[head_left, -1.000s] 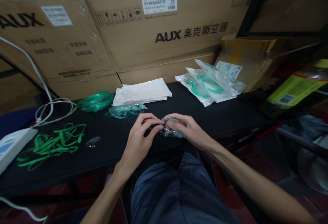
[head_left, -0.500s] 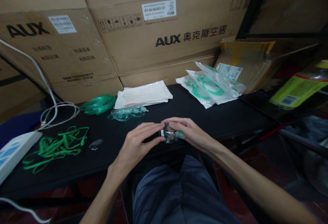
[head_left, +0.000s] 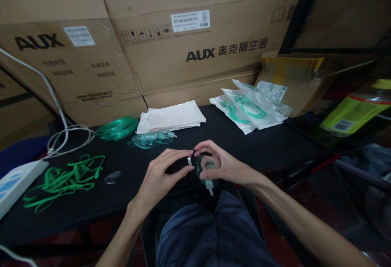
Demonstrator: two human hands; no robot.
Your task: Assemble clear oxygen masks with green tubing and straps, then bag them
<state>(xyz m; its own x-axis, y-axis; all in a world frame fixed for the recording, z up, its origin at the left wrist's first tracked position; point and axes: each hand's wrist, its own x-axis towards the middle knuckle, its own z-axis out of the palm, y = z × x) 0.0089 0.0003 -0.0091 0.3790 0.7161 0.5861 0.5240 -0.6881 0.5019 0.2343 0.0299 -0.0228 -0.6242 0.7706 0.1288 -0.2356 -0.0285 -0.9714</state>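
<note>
In front of my lap, at the table's near edge, I hold a small clear green oxygen mask (head_left: 209,183) in my right hand (head_left: 224,164). Its fingers and thumb wrap the mask's body and cover part of it, while the tube connector points down. Close by on the left, my left hand (head_left: 166,168) pinches a short silvery strip (head_left: 189,160) between thumb and fingertips. Whether the strip touches the mask I cannot tell. Several similar thin, shiny strips (head_left: 113,177) lie on the black table left of my left hand.
Behind my hands lie more clear masks (head_left: 152,138), white packets (head_left: 171,116) and coiled green tubing (head_left: 117,128). A heap of green elastic straps (head_left: 71,177) and a power strip (head_left: 18,183) are at left. Bagged tubing (head_left: 250,108) sits right, before large cardboard boxes (head_left: 195,71).
The mask has turned in my right hand, so its connector now points down rather than right. My left fingertips have drawn slightly away from the mask, with the strip between them.
</note>
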